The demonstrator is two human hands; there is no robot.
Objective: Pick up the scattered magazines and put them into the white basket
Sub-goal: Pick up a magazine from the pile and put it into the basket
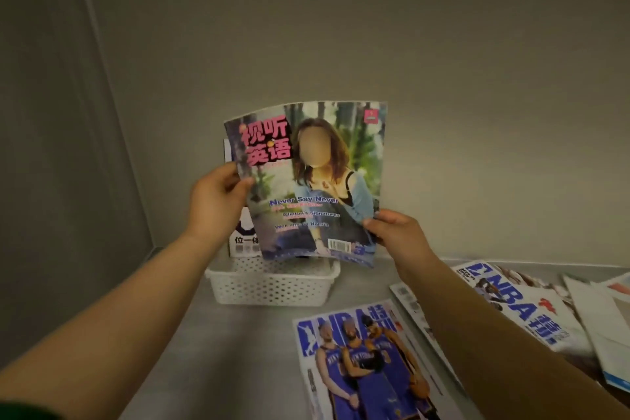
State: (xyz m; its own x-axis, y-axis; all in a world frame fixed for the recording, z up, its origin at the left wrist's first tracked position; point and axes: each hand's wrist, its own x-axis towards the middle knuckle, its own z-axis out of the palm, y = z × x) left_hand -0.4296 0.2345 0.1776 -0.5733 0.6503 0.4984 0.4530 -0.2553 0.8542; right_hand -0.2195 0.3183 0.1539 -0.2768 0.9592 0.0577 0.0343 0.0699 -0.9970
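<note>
L hand (pixel 218 196) grips the left edge of the held mag (pixel 317 181), thumb on the cover, fingers curled behind. R hand (pixel 392 232) pinches the mag's btm right corner, thumb in front, fingers hidden behind the paper. Both forearms are bare and reach fwd. A bit of green sleeve (pixel 13 411) shows at btm left.

Held mag: upright, cover toward the camera, slightly bowed. Pink Chinese title top left, seated figure in a blue top, barcode near the btm. Its btm edge hangs over the white basket (pixel 272 286); can't tell if it touches the basket.

White basket: low, perforated plastic, on the grey table (pixel 211 344), close to the wall (pixel 341 27). A white mag (pixel 243 242) stands in it at the back, mostly hidden behind the held mag and L hand.

Right of the basket, flat on the table: front NBA mag (pixel 361 361) w/ three players in blue kit, nearest the camera. A thin mag (pixel 414 312) lies just beside its right edge. Further right is a second NBA mag (pixel 521 307), overlapping a loose pile of pale mags (pixel 593 317) at the frame edge.
</note>
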